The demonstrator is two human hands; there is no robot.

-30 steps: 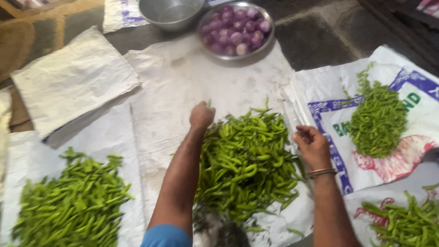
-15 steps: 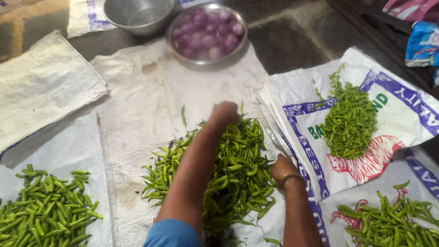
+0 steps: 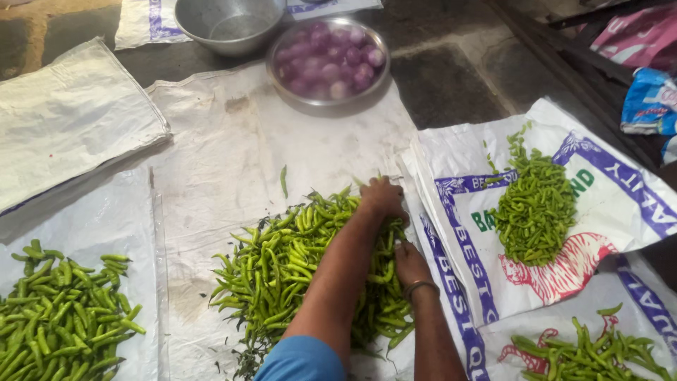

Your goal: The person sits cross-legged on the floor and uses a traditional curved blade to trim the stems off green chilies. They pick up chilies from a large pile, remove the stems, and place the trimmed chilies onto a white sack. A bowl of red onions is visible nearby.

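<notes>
Floor sacks [image 3: 233,162] are holding chillies [image 3: 282,275]; left hand [image 3: 381,199] and right hand [image 3: 409,262] are digging in, curled. Chillies could be rolling off toward 6 o'clock.

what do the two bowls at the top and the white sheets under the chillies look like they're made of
Bowls: likely steel or aluminium, judging by the dull grey metallic sheen and thin rolled rims. Sheets: probably woven plastic sacking, white and matte, creased and stained, one with printed colour bands; the weave itself is too fine to see.
</notes>
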